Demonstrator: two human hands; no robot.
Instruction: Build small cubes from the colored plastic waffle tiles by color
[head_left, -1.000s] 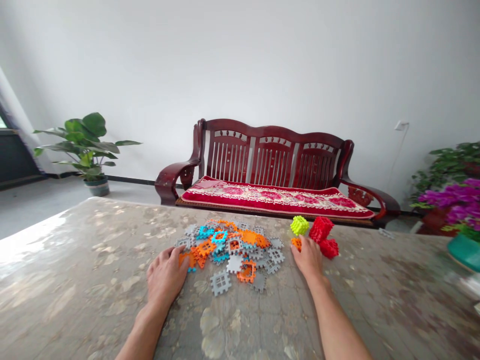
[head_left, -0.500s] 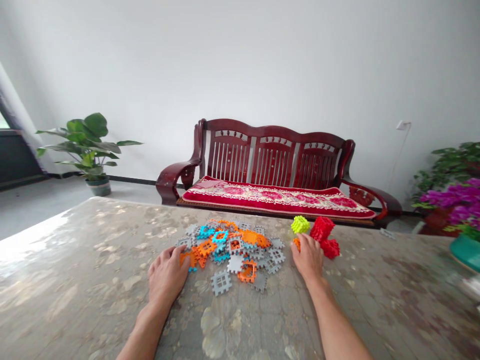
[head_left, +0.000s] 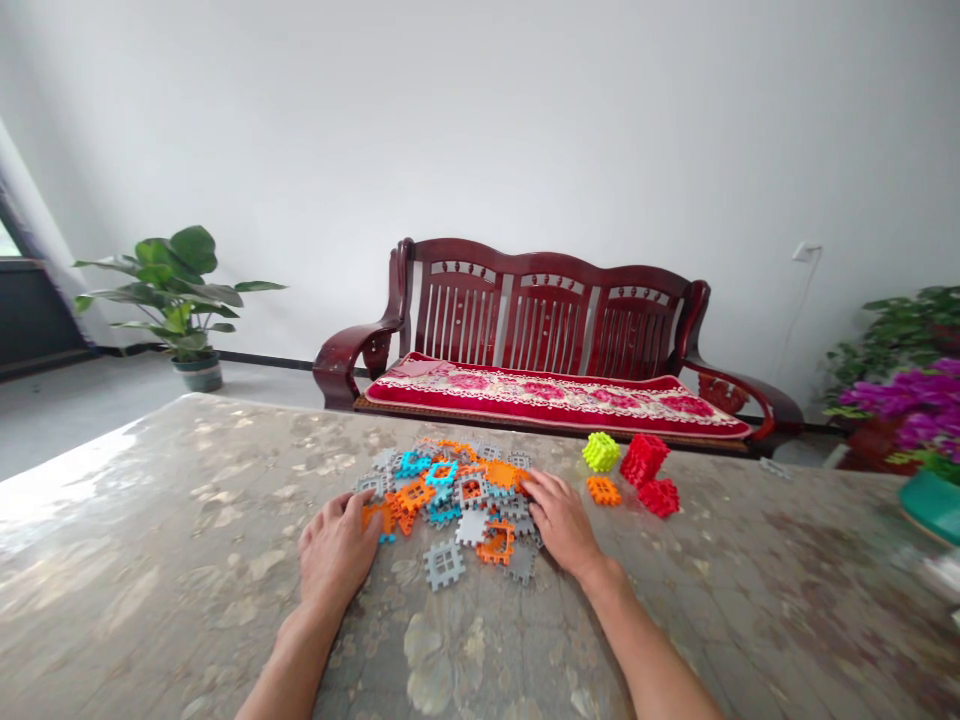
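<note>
A pile of notched plastic building tiles (head_left: 472,525), grey, orange and blue, lies at the table's middle. My left hand (head_left: 339,548) rests at the pile's left edge, fingers loosely bent beside an orange tile (head_left: 381,516); it grips nothing that I can see. At the opposite side, my right hand (head_left: 562,522) has its fingers stretched over the pile's edge, the fingertips at another orange tile (head_left: 504,474). One orange tile (head_left: 603,490) lies flat apart from the pile, in front of a yellow-green block shape (head_left: 601,452) and near the red block shapes (head_left: 645,462).
The table (head_left: 187,560) has a patterned, shiny cover. Behind it stands a dark red wooden bench (head_left: 544,320) with a floral seat cover. A potted plant (head_left: 191,290) is at the left, and purple flowers in a teal pot (head_left: 934,505) stand at the right edge.
My right hand has moved left from the separate orange tile to the pile's right edge. That orange tile is now uncovered on the table. My left hand has hardly moved.
</note>
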